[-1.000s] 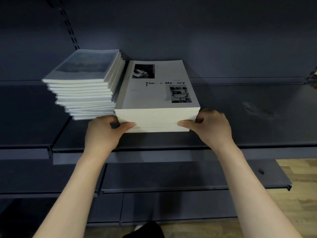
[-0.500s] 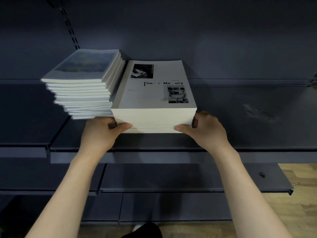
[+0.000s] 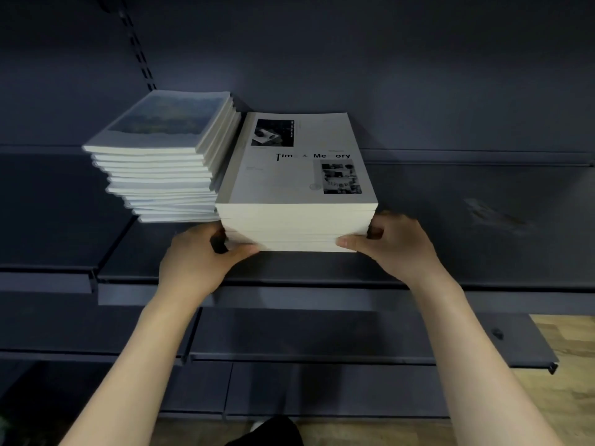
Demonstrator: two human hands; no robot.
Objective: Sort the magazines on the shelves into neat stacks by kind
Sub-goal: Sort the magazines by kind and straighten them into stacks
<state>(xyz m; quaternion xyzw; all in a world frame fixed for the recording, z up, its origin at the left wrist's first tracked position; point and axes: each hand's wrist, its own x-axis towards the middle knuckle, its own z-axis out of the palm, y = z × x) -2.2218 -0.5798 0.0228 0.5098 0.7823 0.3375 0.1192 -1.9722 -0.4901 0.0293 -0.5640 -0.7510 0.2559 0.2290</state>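
At the centre of the frame a squared-up stack of thick white magazines with a pale grey cover printed "Time & Memory" sits on the dark blue-grey metal shelf. The left hand grips the stack's lower left corner: its thumb lies across the front page edges near the bottom, and its fingers curl round the left side. The right hand grips the lower right corner in the same way, thumb pressed flat along the front edge, fingers bent round the right side. Both bare forearms rise from the lower corners of the frame.

Just to the left, in the upper left of the frame, stands a taller, uneven stack of thinner white magazines with a blue-green landscape photo on the top cover; its lower copies are fanned out of line, and its right side touches or nearly touches the white stack. Below the hands run lower dark shelves, and a strip of light wooden floor shows at the right edge and along the bottom.
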